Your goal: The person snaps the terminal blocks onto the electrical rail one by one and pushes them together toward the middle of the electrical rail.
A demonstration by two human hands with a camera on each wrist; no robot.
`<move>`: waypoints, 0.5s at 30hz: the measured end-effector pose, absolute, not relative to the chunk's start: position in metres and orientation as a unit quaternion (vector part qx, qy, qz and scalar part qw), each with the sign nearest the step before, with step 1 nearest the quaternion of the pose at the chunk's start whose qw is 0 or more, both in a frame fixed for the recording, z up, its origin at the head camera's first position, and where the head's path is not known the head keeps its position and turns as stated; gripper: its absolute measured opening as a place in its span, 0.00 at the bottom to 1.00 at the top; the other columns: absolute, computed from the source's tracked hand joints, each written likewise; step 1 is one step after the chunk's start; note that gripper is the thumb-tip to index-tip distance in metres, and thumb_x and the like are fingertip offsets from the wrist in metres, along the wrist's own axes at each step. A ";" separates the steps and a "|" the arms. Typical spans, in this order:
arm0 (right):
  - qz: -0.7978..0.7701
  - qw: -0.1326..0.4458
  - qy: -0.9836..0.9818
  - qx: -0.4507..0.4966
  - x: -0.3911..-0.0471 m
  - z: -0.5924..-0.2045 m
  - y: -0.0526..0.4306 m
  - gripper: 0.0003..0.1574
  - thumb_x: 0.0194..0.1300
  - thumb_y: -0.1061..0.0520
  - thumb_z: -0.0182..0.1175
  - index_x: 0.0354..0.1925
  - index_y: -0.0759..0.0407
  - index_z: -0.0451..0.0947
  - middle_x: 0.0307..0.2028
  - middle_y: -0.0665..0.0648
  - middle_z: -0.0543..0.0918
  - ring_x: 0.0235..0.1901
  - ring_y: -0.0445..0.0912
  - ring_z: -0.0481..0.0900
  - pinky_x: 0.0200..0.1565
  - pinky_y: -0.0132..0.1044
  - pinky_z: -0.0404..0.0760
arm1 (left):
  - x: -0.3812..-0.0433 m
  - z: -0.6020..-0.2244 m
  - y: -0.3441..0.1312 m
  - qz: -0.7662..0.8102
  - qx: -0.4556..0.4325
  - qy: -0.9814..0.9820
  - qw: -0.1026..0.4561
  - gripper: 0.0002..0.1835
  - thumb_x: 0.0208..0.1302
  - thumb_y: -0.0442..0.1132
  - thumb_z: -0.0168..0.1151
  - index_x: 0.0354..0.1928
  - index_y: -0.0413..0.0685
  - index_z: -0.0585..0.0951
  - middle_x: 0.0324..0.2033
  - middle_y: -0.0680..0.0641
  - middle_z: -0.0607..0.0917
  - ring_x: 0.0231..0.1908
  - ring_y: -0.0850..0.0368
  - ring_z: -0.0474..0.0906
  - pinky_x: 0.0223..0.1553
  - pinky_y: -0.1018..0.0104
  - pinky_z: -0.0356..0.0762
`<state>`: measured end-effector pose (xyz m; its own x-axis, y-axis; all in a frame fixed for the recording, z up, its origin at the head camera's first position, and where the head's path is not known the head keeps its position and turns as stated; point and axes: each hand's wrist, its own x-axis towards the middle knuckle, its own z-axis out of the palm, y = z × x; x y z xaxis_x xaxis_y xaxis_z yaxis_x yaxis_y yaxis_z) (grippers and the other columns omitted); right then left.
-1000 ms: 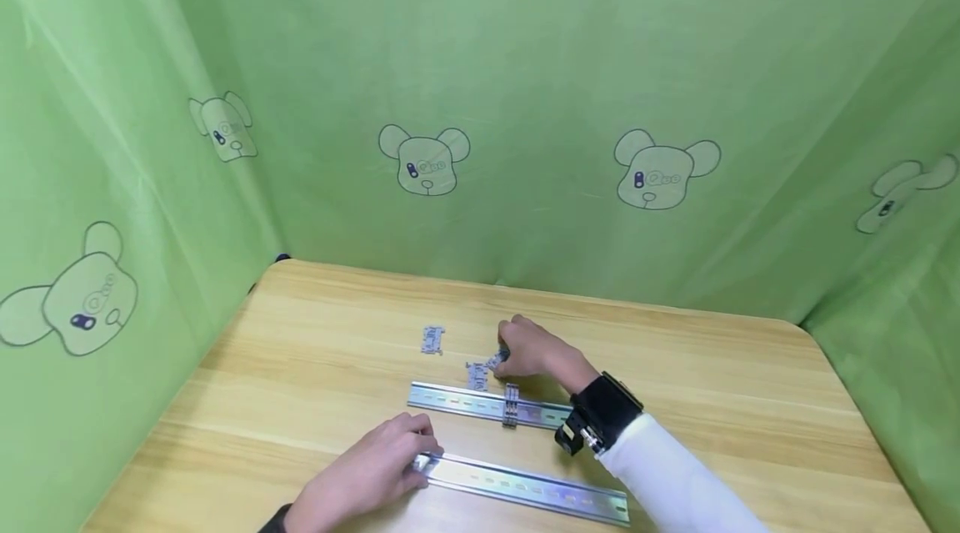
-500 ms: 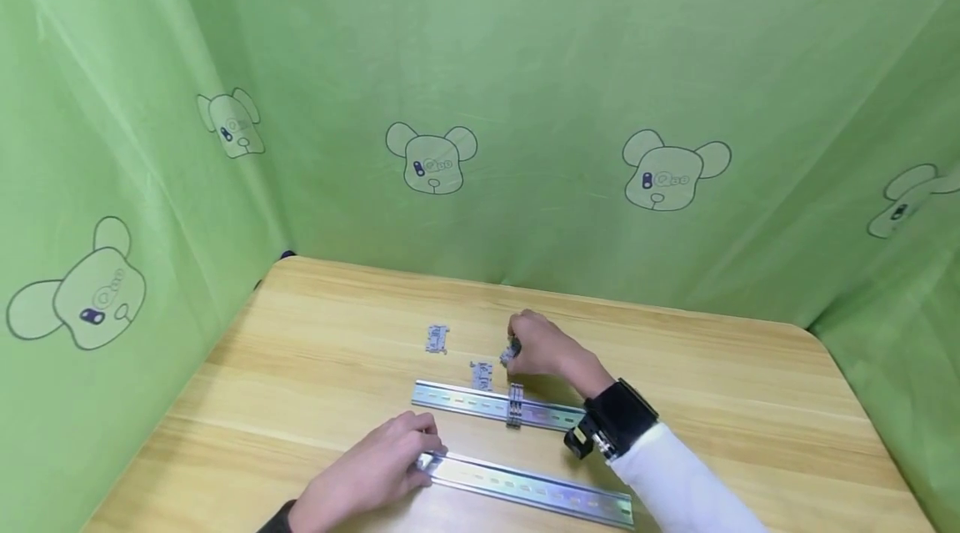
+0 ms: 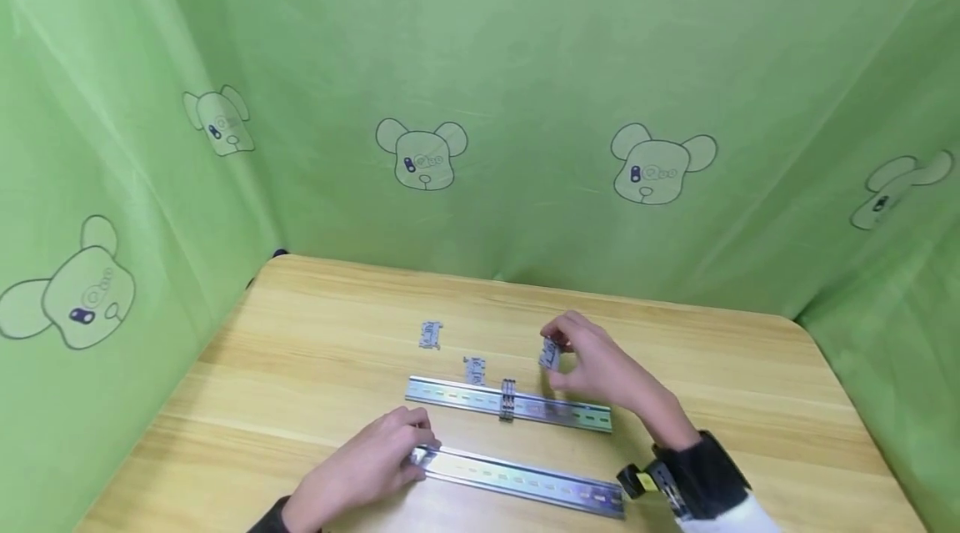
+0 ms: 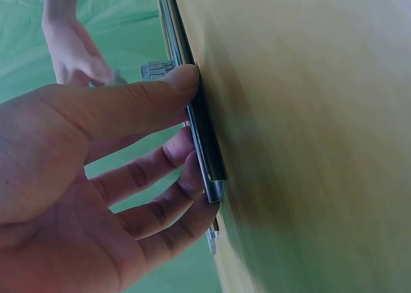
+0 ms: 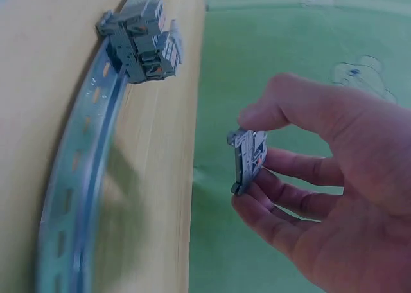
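Note:
In the head view my left hand (image 3: 375, 458) pinches the left end of the nearer slotted metal DIN rail (image 3: 525, 480), thumb on the near edge and fingers along the far one. My right hand (image 3: 600, 362) holds a grey terminal block (image 3: 550, 354) between thumb and fingers, above the table behind the farther DIN rail (image 3: 450, 394). In the right wrist view that terminal block (image 5: 249, 157) is seen nearly edge-on. Several terminal blocks (image 3: 507, 399) sit side by side across the farther rail.
Two loose grey terminal blocks lie on the wooden table (image 3: 337, 333): one terminal block (image 3: 431, 334) farther back, another terminal block (image 3: 475, 370) just behind the far rail. A green curtain (image 3: 525, 57) with printed bear heads surrounds the table.
My right hand has moved to the right with the terminal block, away from the loose ones, and turned so the block's face shows. My left hand keeps its hold on the near rail.

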<state>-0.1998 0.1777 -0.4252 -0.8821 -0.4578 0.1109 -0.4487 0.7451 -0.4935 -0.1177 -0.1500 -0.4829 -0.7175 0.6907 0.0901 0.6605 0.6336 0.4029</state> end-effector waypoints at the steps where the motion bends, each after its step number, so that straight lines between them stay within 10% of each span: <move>1: -0.267 0.005 0.932 -0.245 -0.195 -0.426 0.182 0.35 0.45 0.58 0.73 0.54 0.65 0.75 0.46 0.54 0.78 0.45 0.49 0.79 0.48 0.45 0.84 | -0.118 -0.483 -0.150 0.207 0.374 0.903 0.036 0.15 0.49 0.39 0.74 0.42 0.50 0.87 0.35 0.58 0.79 0.36 0.64 0.73 0.40 0.69 0.81; 15: -0.360 -0.070 0.888 -0.277 -0.136 -0.461 0.225 0.36 0.38 0.71 0.71 0.49 0.61 0.73 0.44 0.50 0.77 0.45 0.46 0.77 0.48 0.44 0.85 | -0.117 -0.485 -0.148 0.212 0.373 0.903 0.022 0.14 0.47 0.38 0.76 0.40 0.49 0.88 0.34 0.55 0.81 0.35 0.63 0.76 0.38 0.69 0.83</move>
